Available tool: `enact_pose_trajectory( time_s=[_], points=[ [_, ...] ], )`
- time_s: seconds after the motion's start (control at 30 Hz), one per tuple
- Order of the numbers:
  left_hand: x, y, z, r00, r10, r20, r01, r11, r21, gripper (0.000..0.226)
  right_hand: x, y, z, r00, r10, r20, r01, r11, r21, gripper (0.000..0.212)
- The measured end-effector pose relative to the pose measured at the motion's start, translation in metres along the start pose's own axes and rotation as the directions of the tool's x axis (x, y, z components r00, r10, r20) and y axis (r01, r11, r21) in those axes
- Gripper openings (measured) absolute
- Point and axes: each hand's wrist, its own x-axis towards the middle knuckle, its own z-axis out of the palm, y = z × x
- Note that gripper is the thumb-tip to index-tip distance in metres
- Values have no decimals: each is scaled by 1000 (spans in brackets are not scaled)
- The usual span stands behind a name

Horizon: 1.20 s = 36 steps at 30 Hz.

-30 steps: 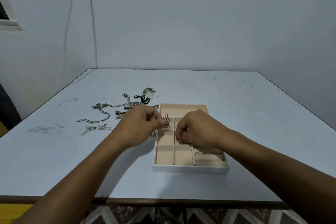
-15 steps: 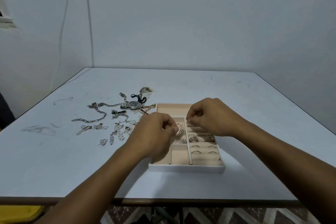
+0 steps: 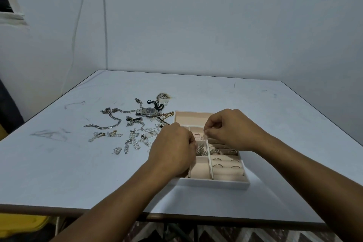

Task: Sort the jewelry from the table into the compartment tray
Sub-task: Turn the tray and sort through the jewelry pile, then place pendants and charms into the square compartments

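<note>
Two hands are hovering over the compartment tray at the near middle of the surface, and both are sitting differently from a second ago. The left hand, which was holding a fan of silvery hoops out at the tray's left edge, is now lying low over the left column. The silvery hoops are showing in the middle compartment right beside its knuckles. Its fingers are curling inward, and from here I cannot tell whether they are still gripping the bundle or have let it go. The right hand, which was covering the centre of the tray, is now sitting farther back over the dividers, uncovering the right column where several rings are resting in their slots. Its fingers are curling with thumb and forefinger drawn together as if pinching something tiny, though what, if anything, is too small to make out. I am reading this as the hoops being delivered, or very nearly, so one more piece is coming off the list. Plenty is still waiting: the watch and a tangle of chains are lying on the surface to the left of the tray, and the nearest compartment beside the rings is looking bare.
</note>
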Motion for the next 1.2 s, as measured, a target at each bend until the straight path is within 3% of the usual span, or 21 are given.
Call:
enact_pose_trajectory(
  time_s=[0.37, 0.63, 0.8, 0.97, 1.2],
  points=[
    [3, -4, 7, 996, -75, -37, 73, 996, -60, 12, 19, -3, 5, 1000, 20, -21, -19, 1000, 19, 15],
    [18, -42, -30, 992, -100, -71, 88, 985, -148, 10, 67, -34, 22, 998, -67, -22, 68, 997, 48, 14],
    [31, -81, -44, 999, -31, -33, 32, 999, 5, 16, 106, -59, 44, 992, -122, 43, 125, 990, -71, 13],
    [39, -111, -52, 1000, 14, 10, -15, 995, 95, 20, 127, -77, 61, 992, -93, 88, 122, 900, -419, 17],
    [50, -126, -56, 1000, 18, 5, -18, 996, 91, 17, 137, -76, 64, 988, -76, 135, 129, 886, -445, 23]
  ],
)
